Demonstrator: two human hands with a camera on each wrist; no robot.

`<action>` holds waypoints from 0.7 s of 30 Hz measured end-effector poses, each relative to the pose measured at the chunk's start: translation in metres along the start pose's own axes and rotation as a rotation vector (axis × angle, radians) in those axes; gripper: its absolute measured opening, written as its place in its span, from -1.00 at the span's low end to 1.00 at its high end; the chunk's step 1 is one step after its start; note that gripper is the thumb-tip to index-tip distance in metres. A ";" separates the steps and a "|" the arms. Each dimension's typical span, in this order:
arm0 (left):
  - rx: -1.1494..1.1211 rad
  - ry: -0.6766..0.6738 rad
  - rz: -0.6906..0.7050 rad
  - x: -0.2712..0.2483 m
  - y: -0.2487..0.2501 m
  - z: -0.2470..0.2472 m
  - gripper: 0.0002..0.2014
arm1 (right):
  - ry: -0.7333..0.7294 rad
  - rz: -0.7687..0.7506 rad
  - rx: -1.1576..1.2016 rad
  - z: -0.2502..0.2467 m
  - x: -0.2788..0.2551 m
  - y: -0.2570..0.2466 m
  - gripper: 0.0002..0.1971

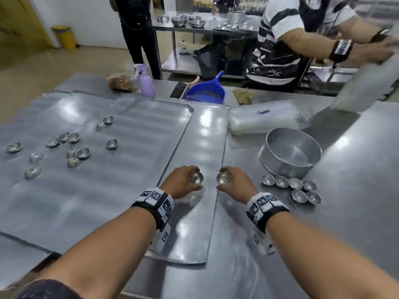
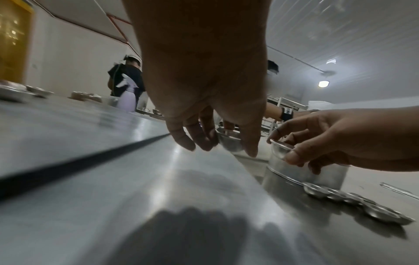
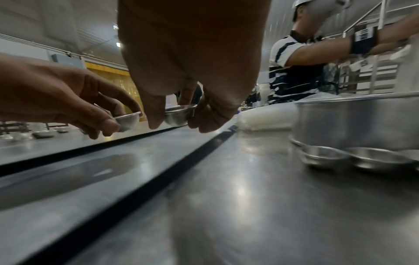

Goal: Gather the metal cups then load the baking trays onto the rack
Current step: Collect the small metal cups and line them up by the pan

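My left hand pinches a small metal cup just above a narrow baking tray at the table's middle. Beside it, my right hand pinches a second metal cup. The wrist views show each cup held by thumb and fingertips, a little off the surface. Several more cups lie scattered on a wide baking tray to the left. A gathered cluster of cups sits on the table to the right of my right hand.
A round metal pan stands behind the gathered cups. A wrapped stack of plastic, a blue dustpan and a purple spray bottle lie at the table's far side. A person in a striped shirt works across the table.
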State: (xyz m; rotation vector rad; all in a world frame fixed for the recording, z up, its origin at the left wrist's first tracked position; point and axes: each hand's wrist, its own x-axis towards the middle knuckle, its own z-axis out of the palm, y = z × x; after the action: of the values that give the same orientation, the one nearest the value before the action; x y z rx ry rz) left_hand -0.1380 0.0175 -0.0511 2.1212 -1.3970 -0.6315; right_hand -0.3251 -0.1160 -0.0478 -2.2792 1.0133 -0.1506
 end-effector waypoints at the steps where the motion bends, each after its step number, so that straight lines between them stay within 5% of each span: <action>1: -0.011 -0.020 0.013 0.007 0.017 0.017 -0.48 | 0.004 0.016 -0.005 -0.011 -0.007 0.020 -0.41; 11: 0.063 -0.190 0.079 0.033 0.104 0.137 -0.45 | 0.009 0.167 0.010 -0.046 -0.065 0.154 -0.39; 21: 0.077 -0.254 0.085 0.037 0.127 0.170 -0.34 | -0.019 0.197 0.041 -0.049 -0.073 0.190 -0.33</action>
State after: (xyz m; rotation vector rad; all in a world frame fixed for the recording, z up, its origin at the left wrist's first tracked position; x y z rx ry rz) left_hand -0.3190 -0.0876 -0.1011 2.0839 -1.6626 -0.8493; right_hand -0.5129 -0.1852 -0.1103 -2.1257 1.2057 -0.0673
